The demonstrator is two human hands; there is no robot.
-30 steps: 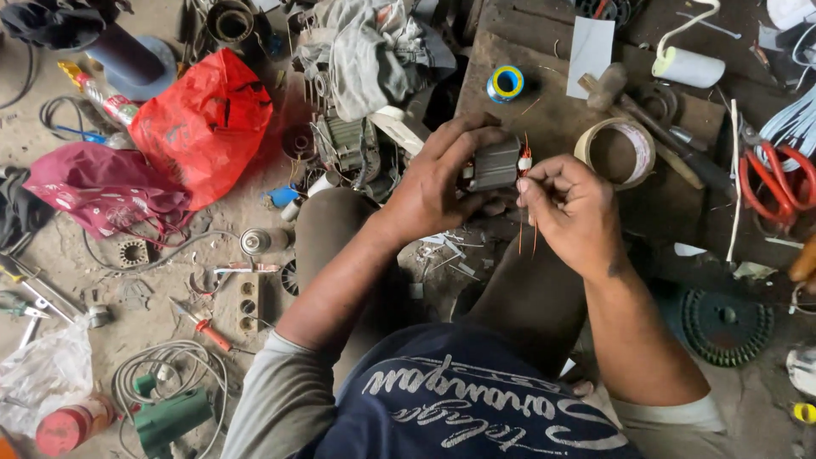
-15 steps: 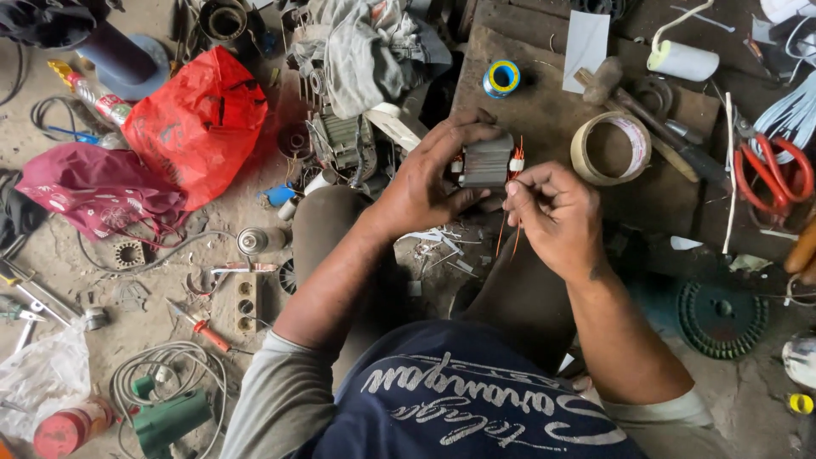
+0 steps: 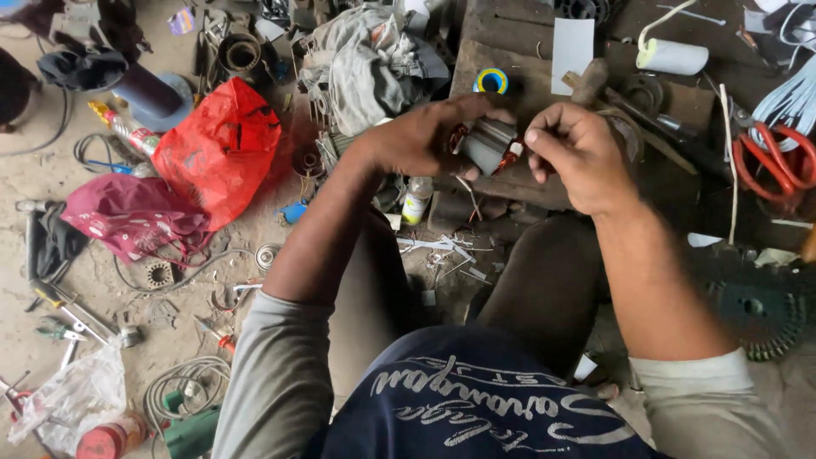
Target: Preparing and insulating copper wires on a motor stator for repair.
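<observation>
The left hand [image 3: 416, 140], just above the middle of the frame, was wrapped around a small grey motor core [image 3: 491, 144] with copper windings, its grip closed firmly on the body so the piece hung above the near edge of the dark wooden worktop [image 3: 527, 34]. The right hand [image 3: 578, 157], just to the right of it, had its grip pinched nearly shut at the fingertips, close against the red-tipped end of the core; whether a strand of wire sat between the fingertips was too small to tell.

Judging from this, the step in hand looked like fine work on the winding end of the core, 1 hand steadying and the other picking at it. The next move would call for a steady hold from the left and a delicate, precise pull or tuck from the right.

Behind the hands on the worktop lay a blue-and-yellow tape roll [image 3: 491, 81], a white cylinder [image 3: 676, 57] at upper right and red-handled cutters [image 3: 769, 157] at the right edge. On the floor at left lay a red plastic bag [image 3: 217, 144], a grey rag [image 3: 365, 64] at top centre, and a coiled cable [image 3: 183, 382] at lower left
</observation>
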